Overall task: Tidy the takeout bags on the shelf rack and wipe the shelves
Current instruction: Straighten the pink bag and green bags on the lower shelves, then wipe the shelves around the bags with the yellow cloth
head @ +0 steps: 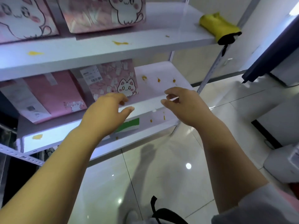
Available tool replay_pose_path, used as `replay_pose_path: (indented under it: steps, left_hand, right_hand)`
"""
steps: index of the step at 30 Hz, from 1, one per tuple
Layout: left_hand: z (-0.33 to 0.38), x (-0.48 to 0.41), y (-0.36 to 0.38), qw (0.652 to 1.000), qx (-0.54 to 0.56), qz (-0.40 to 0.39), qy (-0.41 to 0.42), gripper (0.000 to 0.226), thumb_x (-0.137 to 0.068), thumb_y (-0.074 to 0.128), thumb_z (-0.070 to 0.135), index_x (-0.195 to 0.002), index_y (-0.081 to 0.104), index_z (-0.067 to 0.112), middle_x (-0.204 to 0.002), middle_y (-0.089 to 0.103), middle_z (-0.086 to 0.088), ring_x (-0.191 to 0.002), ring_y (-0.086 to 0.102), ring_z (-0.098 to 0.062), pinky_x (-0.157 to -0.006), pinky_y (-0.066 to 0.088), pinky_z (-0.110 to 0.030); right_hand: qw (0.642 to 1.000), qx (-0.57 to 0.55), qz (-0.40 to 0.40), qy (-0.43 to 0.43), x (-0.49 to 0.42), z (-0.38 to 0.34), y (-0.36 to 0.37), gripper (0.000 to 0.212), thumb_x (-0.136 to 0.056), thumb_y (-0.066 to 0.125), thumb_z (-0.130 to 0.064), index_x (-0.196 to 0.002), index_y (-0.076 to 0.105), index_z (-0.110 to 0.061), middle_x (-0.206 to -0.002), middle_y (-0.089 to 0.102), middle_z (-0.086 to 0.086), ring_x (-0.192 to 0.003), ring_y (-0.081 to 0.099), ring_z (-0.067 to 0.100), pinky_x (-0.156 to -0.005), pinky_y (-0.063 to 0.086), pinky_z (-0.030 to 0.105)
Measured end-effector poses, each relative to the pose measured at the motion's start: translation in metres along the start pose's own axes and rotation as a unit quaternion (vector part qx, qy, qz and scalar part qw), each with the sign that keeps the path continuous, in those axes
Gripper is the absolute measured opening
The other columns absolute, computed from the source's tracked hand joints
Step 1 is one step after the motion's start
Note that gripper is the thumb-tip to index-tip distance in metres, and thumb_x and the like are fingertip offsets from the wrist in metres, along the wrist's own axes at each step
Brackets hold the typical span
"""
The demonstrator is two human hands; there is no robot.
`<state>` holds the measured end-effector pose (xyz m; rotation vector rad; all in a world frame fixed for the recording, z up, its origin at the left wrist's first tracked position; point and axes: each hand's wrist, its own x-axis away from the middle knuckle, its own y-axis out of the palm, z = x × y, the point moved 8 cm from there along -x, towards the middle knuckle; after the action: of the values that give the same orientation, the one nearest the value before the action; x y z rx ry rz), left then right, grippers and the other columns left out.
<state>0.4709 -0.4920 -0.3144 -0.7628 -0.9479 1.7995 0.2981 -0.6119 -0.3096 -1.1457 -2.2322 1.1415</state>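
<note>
A white shelf rack fills the left of the view. On its upper shelf [161, 41] stand two pink cat-print takeout bags [103, 13], and a yellow rag [218, 25] lies at the right end. On the middle shelf [155, 88] an upright cat-print bag [116, 80] stands next to a plain pink bag [55, 92] lying tilted. My left hand [105, 113] hovers just in front of the upright bag, fingers loosely spread and holding nothing. My right hand [181, 104] hangs to its right, fingers relaxed, also holding nothing. Yellow-orange stains [120, 43] dot every shelf.
A green-and-white card [129, 126] lies on the lower shelf [158, 126]. A perforated metal post [210, 73] marks the rack's right front corner. Glossy floor tiles [161, 175] spread below. A white appliance [283, 164] sits at the right, and a dark curtain edge [271, 50] hangs above it.
</note>
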Motion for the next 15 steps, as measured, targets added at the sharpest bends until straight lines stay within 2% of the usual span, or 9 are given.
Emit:
replay_pose_path:
  steps: [2, 5, 10, 15]
  left_hand:
    - [0.012, -0.008, -0.012, 1.0, 0.003, 0.008, 0.012, 0.036, -0.086, 0.057, 0.045, -0.115, 0.059, 0.023, -0.11, 0.062, 0.001, -0.098, 0.059, -0.018, -0.082, 0.051, -0.04]
    - [0.033, -0.022, -0.024, 0.999, 0.002, 0.024, 0.038, 0.032, -0.086, 0.056, 0.047, -0.111, 0.06, 0.027, -0.107, 0.062, 0.005, -0.094, 0.058, -0.014, -0.078, 0.051, -0.036]
    - [0.071, -0.056, -0.034, 0.996, -0.014, 0.039, 0.074, 0.034, -0.086, 0.056, 0.046, -0.113, 0.06, 0.026, -0.108, 0.063, 0.007, -0.091, 0.059, -0.012, -0.074, 0.048, -0.032]
    - [0.107, -0.104, -0.031, 0.993, -0.012, 0.077, 0.084, 0.03, -0.086, 0.058, 0.045, -0.109, 0.06, 0.027, -0.103, 0.062, 0.008, -0.088, 0.059, -0.01, -0.077, 0.051, -0.034]
  right_hand:
    - [1.0, 0.002, 0.013, -0.005, 0.0, -0.006, -0.014, 0.043, -0.087, 0.057, -0.043, -0.126, 0.054, -0.026, -0.104, 0.059, -0.014, -0.096, 0.056, 0.009, -0.079, 0.044, 0.027]
    - [0.999, -0.007, 0.036, -0.008, -0.004, -0.007, -0.036, 0.042, -0.087, 0.057, -0.044, -0.125, 0.055, -0.028, -0.106, 0.06, -0.015, -0.097, 0.057, 0.007, -0.084, 0.046, 0.028]
    - [0.995, -0.024, 0.09, -0.024, -0.023, 0.008, -0.077, 0.035, -0.085, 0.059, -0.046, -0.117, 0.059, -0.031, -0.103, 0.062, -0.016, -0.092, 0.059, 0.005, -0.078, 0.046, 0.025]
    - [0.99, -0.033, 0.133, -0.045, -0.061, 0.042, -0.121, 0.031, -0.084, 0.061, -0.045, -0.112, 0.062, -0.032, -0.098, 0.061, -0.02, -0.088, 0.059, 0.0, -0.074, 0.047, 0.024]
